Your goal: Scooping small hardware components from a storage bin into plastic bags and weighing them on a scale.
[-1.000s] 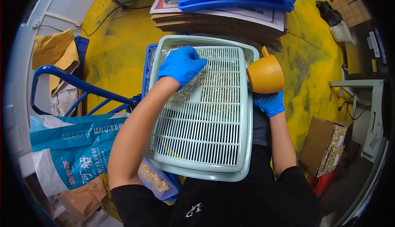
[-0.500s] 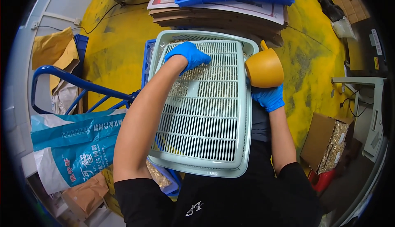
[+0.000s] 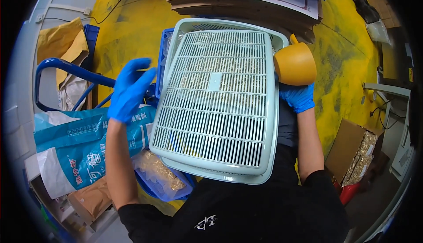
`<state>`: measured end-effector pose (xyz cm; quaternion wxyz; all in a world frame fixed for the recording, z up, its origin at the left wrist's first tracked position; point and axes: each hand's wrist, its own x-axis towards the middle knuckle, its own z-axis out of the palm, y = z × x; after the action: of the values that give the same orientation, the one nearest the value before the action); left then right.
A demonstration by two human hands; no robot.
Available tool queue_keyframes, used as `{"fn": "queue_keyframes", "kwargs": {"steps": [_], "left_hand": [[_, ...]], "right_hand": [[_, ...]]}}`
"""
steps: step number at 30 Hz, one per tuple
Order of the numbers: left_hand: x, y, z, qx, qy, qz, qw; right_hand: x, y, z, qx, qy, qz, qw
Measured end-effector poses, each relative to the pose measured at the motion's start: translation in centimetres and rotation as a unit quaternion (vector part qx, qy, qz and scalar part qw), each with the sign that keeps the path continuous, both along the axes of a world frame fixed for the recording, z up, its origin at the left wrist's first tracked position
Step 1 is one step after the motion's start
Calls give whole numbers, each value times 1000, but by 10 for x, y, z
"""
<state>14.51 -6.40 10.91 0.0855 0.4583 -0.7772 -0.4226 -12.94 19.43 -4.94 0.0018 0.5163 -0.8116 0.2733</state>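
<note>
The slotted tray (image 3: 215, 82) lies over the pale green basket (image 3: 231, 179), its long axis running near to far and its near left corner overhanging the basket wall. Pale grain (image 3: 198, 69) shows through the slots. The left hand (image 3: 132, 88) is apart from the tray, just left of its left edge, fingers spread—nothing is held. The right hand (image 3: 299, 98) sits under the yellow cup (image 3: 295, 64) at the basket's right side; its fingertips are hidden, so how it grips cannot be told. Left, a blue bar (image 3: 70, 69) and a printed bag (image 3: 88, 141) crowd the left hand. Far, a cardboard stack (image 3: 246, 7) limits room; right, yellow floor (image 3: 337, 84) separates cup and carton (image 3: 346, 148).
</note>
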Motion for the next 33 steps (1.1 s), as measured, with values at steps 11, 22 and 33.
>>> {"fn": "queue_keyframes", "kwargs": {"steps": [11,22,33], "left_hand": [[-38,52,-10,-28,92,-35,995],[-119,20,-74,100,-212,-182,955],[-50,-10,-32,70,-20,-40,997]], "right_hand": [[5,-8,-4,-19,-78,20,997],[11,-2,6,19,-140,16,990],[8,-2,-4,-78,-367,13,927]]}}
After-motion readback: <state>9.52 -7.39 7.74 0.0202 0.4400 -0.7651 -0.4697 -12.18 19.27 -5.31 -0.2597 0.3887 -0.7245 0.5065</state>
